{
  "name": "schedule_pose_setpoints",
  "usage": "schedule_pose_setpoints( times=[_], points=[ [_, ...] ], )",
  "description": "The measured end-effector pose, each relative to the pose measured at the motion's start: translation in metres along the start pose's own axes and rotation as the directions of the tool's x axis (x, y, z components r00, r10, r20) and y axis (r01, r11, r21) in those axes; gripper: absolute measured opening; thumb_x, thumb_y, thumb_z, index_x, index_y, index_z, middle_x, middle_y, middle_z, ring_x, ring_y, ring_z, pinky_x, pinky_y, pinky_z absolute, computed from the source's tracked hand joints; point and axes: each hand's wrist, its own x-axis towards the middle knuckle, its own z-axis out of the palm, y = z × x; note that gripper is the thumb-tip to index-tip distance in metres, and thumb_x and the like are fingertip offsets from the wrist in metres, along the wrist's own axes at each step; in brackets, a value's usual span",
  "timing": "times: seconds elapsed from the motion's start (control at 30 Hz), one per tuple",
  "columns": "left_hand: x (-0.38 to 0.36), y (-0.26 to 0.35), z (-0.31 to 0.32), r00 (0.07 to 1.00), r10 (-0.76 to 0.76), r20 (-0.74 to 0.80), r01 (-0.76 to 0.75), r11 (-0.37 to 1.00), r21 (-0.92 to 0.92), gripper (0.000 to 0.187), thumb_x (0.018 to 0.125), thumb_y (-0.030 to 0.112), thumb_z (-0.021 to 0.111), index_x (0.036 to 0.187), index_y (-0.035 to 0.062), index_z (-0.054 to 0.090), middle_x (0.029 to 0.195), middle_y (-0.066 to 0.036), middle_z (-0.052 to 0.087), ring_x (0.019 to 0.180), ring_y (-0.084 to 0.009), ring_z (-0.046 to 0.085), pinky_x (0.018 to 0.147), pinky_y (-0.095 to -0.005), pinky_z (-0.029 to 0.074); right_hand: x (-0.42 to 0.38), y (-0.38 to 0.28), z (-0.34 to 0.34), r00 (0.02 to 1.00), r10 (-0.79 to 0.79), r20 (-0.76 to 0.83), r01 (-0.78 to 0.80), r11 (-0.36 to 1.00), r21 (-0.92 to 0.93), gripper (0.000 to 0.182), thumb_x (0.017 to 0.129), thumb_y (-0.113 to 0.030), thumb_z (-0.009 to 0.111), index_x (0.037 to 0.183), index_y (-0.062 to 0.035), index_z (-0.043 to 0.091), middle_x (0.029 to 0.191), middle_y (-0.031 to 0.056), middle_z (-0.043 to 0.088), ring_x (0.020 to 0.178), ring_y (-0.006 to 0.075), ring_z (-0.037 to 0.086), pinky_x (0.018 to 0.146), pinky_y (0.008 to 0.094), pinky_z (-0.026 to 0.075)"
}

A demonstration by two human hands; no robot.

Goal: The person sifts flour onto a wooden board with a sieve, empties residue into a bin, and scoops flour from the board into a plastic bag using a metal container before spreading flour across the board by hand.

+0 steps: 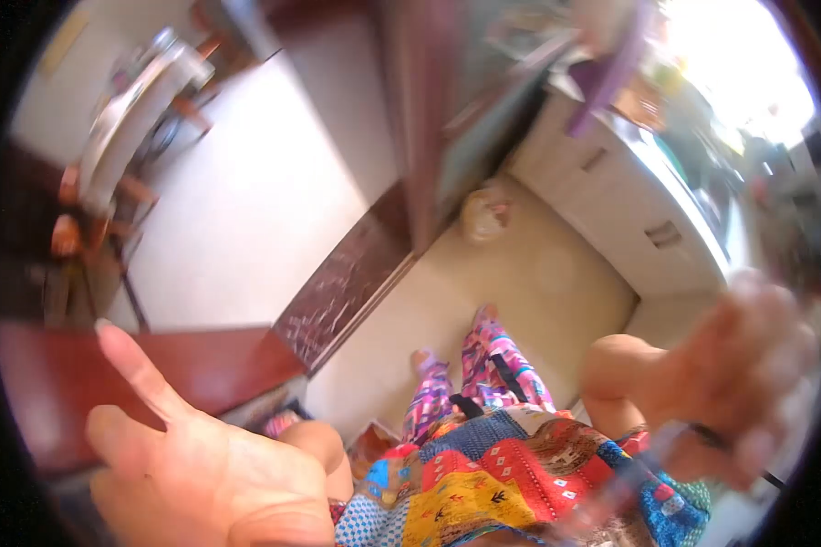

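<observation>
My left hand (214, 479) is raised close to the camera at the lower left, palm showing. One finger stretches up and the others bend loosely, with nothing held between them. On the right, my right hand (739, 383) is smeared by motion, so I cannot tell how its fingers are set. A dark band (707, 436) crosses near its wrist, and a thin, pale, blurred strip (634, 479) slants below it. Between the hands is my colourful patchwork top (483, 474), above pink patterned trousers (511, 365).
White drawers (625, 196) run along the right under a cluttered counter. A pale bag (486, 216) sits on the floor beside them. A dark marble threshold (347, 273) crosses the doorway. In the room beyond stand a long table (123, 137) and chairs. A red-brown panel (219, 365) lies behind my left hand.
</observation>
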Motion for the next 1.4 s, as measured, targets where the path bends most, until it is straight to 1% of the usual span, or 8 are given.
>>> schedule_pose_setpoints(
  times=[0.33,0.53,0.6,0.67,0.87,1.03,1.2,1.4],
  points=[
    [-0.082,0.167,0.161,0.830,-0.040,0.556,0.504,0.478,-0.719,0.022,0.083,0.026,0.059,0.082,0.0061,0.049,0.082,-0.008,0.047,0.094,-0.0269,0.049,0.095,-0.0458,0.034,-0.045,-0.026,-0.215,0.964,0.023,-0.266,-0.142,0.888,-0.438,0.010,0.076,-0.001,0.065,0.083,0.0007,0.058,0.074,0.0090,0.053,0.066,0.0172,0.052,0.057,0.0249,0.043],
    [-0.172,0.250,0.228,0.261,0.210,0.942,0.807,0.487,-0.333,0.039,0.083,0.019,0.063,0.114,-0.0007,0.051,0.114,-0.011,0.053,0.106,-0.0202,0.049,0.094,-0.0323,0.035,-0.143,-0.053,-0.355,0.715,0.307,-0.628,-0.614,0.706,-0.353,0.008,0.087,-0.007,0.057,0.084,0.0000,0.055,0.081,0.0028,0.052,0.066,0.0076,0.048,0.057,0.0189,0.039],
    [-0.186,0.263,0.239,0.085,0.344,0.935,0.690,0.656,-0.304,0.048,0.081,0.022,0.064,0.121,0.0004,0.047,0.116,-0.014,0.054,0.109,-0.0247,0.049,0.097,-0.0379,0.034,-0.174,-0.056,-0.403,0.618,0.206,-0.758,-0.758,0.409,-0.507,0.007,0.086,-0.008,0.057,0.084,-0.0013,0.055,0.073,0.0036,0.050,0.063,0.0099,0.048,0.056,0.0228,0.039],
    [-0.179,0.280,0.240,-0.018,0.561,0.828,0.097,0.825,-0.557,0.044,0.078,0.018,0.065,0.117,0.0061,0.052,0.114,-0.011,0.055,0.108,-0.0293,0.050,0.098,-0.0454,0.031,-0.213,-0.055,-0.461,0.691,0.068,-0.719,-0.722,0.089,-0.686,0.007,0.084,-0.008,0.057,0.081,-0.0013,0.054,0.075,0.0110,0.053,0.063,0.0252,0.052,0.057,0.0332,0.042],
    [-0.134,0.341,0.243,-0.273,0.690,0.670,-0.322,0.591,-0.739,0.037,0.072,0.015,0.066,0.107,0.0072,0.056,0.107,-0.011,0.057,0.107,-0.0295,0.050,0.096,-0.0558,0.029,-0.323,-0.050,-0.620,0.653,-0.081,-0.753,-0.654,-0.562,-0.507,0.012,0.084,-0.010,0.050,0.079,-0.0009,0.055,0.083,0.0169,0.056,0.076,0.0356,0.056,0.066,0.0435,0.044],
    [-0.073,0.392,0.227,-0.360,0.799,0.481,-0.220,0.429,-0.876,0.034,0.061,0.012,0.064,0.093,0.0002,0.063,0.087,-0.014,0.060,0.096,-0.0263,0.055,0.089,-0.0573,0.035,-0.354,-0.052,-0.687,0.669,-0.138,-0.731,-0.686,-0.492,-0.535,0.016,0.083,-0.014,0.051,0.077,-0.0004,0.056,0.072,0.0190,0.058,0.068,0.0369,0.055,0.063,0.0437,0.043],
    [-0.053,0.379,0.208,-0.299,0.829,0.473,-0.143,0.451,-0.881,0.034,0.061,0.012,0.064,0.093,0.0007,0.063,0.089,-0.014,0.060,0.096,-0.0260,0.055,0.089,-0.0555,0.036,-0.305,-0.005,-0.625,0.727,0.249,-0.640,-0.467,-0.505,-0.726,0.016,0.084,-0.016,0.052,0.088,-0.0008,0.057,0.078,0.0167,0.060,0.072,0.0319,0.058,0.065,0.0418,0.044],
    [-0.028,0.313,0.177,-0.178,0.759,0.627,-0.170,0.603,-0.779,0.034,0.062,0.013,0.064,0.094,0.0012,0.063,0.092,-0.013,0.060,0.096,-0.0256,0.056,0.088,-0.0534,0.038,-0.220,0.090,-0.446,0.798,0.573,-0.185,-0.220,-0.009,-0.975,0.014,0.084,-0.014,0.053,0.088,-0.0009,0.056,0.078,0.0162,0.059,0.071,0.0317,0.057,0.063,0.0413,0.044]
  ],
)
